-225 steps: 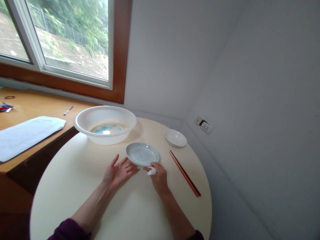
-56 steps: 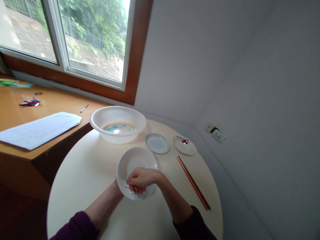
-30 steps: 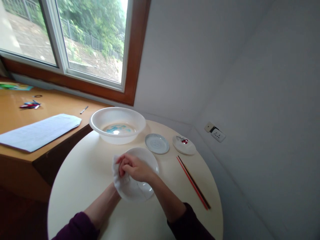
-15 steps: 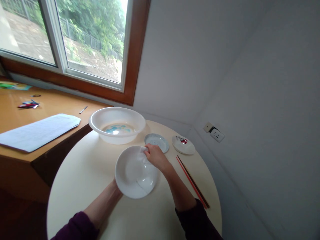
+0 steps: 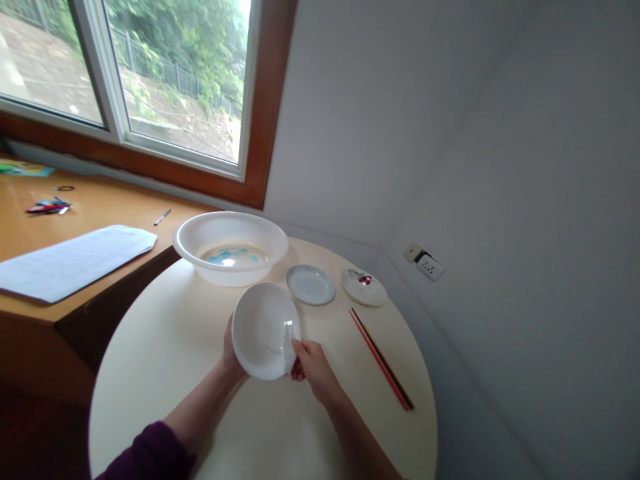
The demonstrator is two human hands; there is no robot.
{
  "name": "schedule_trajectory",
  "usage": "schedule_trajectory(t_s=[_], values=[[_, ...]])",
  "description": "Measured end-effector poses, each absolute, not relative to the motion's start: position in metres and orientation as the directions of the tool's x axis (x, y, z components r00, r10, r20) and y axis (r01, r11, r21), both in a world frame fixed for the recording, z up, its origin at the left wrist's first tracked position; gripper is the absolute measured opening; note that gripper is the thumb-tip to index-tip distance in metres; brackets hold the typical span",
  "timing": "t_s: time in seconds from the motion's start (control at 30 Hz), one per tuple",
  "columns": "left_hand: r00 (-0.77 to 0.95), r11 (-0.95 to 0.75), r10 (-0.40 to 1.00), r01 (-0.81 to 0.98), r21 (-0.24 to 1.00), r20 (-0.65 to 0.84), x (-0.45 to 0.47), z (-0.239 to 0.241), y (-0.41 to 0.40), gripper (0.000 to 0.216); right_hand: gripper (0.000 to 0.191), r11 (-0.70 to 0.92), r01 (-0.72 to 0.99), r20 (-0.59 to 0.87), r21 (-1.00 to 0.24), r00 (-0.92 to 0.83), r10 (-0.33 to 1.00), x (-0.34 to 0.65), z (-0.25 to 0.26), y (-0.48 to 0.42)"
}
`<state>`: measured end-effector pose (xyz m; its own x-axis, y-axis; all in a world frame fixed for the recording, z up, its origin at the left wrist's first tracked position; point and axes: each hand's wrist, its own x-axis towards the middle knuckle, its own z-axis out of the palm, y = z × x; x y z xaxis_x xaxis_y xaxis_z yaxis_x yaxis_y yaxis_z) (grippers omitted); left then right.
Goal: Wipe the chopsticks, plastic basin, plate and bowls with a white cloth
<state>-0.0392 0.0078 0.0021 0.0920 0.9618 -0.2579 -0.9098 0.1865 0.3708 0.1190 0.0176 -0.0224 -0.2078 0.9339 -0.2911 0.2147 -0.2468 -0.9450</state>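
Note:
A white bowl is held tilted above the round table, its inside facing me. My left hand grips it from the left and below, with most of the fingers hidden behind the bowl. At the right rim, my right hand pinches a thin white tissue that lies against the bowl's inner wall. Behind the bowl are a pale blue-grey plate and a white dish with a red berry pattern.
A large translucent basin stands at the back left of the round table. Red and dark chopsticks lie on the right. The wooden desk to the left bears white paper, a pen and other small items.
My right hand has moved down along the bowl's rim with the tissue, from the top right to the lower right. The bowl has turned and tilted, and more of my left hand shows.

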Motion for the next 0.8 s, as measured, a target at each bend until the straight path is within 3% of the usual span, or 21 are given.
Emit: schedule_trajectory(t_s=[0.17,0.23,0.33,0.4,0.47,0.6,0.67,0.8], values=[[0.158,0.275,0.942,-0.870,0.409,-0.296,-0.039,0.008,0.005,0.052,0.052,-0.297,0.038,-0.295,-0.954,-0.286,0.912,0.108,-0.019,0.002],[0.105,0.246,0.937,-0.876,0.416,-0.333,-0.042,0.005,0.006,0.045,0.047,-0.212,0.089,-0.228,-0.973,-0.254,0.940,0.114,-0.015,0.009],[0.078,0.246,0.923,-0.872,0.423,-0.376,-0.047,-0.003,0.010,0.036,0.035,-0.002,0.295,-0.064,-0.955,-0.198,0.978,0.132,-0.001,0.024],[0.142,0.308,0.914,-0.853,0.422,-0.379,-0.048,-0.007,0.012,0.036,0.025,0.190,0.469,0.098,-0.863,-0.213,0.972,0.146,0.017,0.032],[0.244,0.383,0.905,-0.823,0.419,-0.348,-0.047,-0.009,0.012,0.038,0.017,0.351,0.636,0.237,-0.687,-0.260,0.936,0.156,0.039,0.036],[0.428,0.488,0.873,-0.779,0.394,-0.233,-0.042,-0.008,0.013,0.041,0.012,0.389,0.834,0.272,-0.391,-0.299,0.915,0.159,0.071,0.038],[0.460,0.495,0.869,-0.793,0.356,-0.183,-0.041,-0.009,0.014,0.043,0.014,0.366,0.863,0.277,-0.347,-0.278,0.920,0.155,0.074,0.040],[0.405,0.407,0.912,-0.870,0.280,-0.065,-0.044,-0.011,0.016,0.057,0.018,0.333,0.856,0.314,-0.395,-0.215,0.925,0.149,0.064,0.048]])
